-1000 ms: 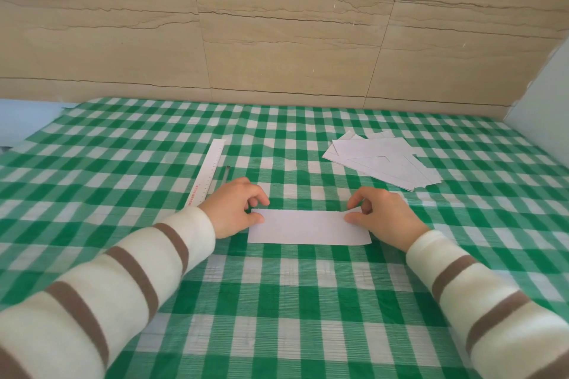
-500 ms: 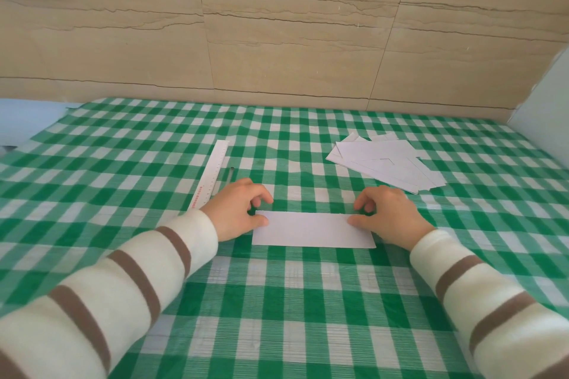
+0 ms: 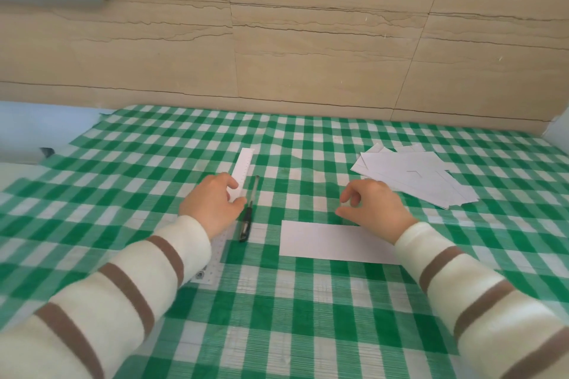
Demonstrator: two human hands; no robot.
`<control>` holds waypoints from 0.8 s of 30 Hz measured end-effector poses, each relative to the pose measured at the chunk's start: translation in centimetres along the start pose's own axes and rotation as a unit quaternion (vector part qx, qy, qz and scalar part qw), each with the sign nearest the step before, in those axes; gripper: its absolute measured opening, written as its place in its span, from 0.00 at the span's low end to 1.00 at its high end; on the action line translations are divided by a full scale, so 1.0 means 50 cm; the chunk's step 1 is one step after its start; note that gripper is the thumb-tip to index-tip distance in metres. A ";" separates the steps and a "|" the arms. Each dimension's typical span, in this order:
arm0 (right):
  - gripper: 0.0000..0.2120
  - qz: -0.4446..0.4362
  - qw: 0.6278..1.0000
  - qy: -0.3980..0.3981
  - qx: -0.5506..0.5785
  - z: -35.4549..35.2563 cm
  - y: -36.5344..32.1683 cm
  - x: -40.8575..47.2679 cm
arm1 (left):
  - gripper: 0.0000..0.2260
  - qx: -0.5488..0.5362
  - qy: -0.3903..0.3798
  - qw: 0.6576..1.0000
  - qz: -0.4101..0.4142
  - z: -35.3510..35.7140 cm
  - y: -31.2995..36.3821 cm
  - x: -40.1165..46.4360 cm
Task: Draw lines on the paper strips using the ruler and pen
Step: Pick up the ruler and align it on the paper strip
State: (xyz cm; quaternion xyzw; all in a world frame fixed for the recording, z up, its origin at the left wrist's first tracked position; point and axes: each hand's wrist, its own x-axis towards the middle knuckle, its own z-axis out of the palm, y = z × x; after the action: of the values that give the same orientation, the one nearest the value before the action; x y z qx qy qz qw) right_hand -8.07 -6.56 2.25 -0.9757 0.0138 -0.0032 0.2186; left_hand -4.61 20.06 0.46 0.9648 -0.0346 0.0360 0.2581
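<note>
A white paper strip (image 3: pixel 334 241) lies flat on the green checked tablecloth (image 3: pixel 277 317) in front of me. My left hand (image 3: pixel 212 206) rests on the long white ruler (image 3: pixel 243 166) to the strip's left, thumb and forefinger pinching its edge; the ruler's near end shows below my wrist. A black pen (image 3: pixel 248 212) lies beside the ruler, just right of my left thumb, untouched. My right hand (image 3: pixel 374 209) hovers over the strip's far right corner, fingers curled and apart, holding nothing.
A loose pile of several white paper strips (image 3: pixel 412 177) sits at the back right. A tiled beige wall (image 3: pixel 308 55) rises behind the table. The cloth's left edge ends near a pale surface (image 3: pixel 37 132).
My left hand left the strip's left end and moved left onto the ruler. My right hand let go of the strip and lifted slightly. The pen is now uncovered.
</note>
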 end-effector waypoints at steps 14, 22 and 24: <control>0.10 -0.060 0.983 -0.102 0.140 0.079 -0.197 0.061 | 0.24 0.009 -0.047 0.994 -0.094 -0.018 -0.055 -0.008; 0.20 -0.073 0.971 -0.153 0.169 0.118 -0.251 0.070 | 0.27 0.077 -0.028 0.993 -0.088 0.009 -0.020 0.011; 0.21 -0.072 0.969 -0.158 0.178 0.122 -0.256 0.073 | 0.27 0.081 -0.027 0.991 -0.101 0.011 -0.014 0.018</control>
State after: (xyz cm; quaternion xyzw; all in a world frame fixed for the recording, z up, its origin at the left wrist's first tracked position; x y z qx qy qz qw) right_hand -4.04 7.49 2.18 -0.9076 -0.0918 0.1333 0.3874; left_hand -3.63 20.34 -0.28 0.9818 0.0590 -0.0137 0.1802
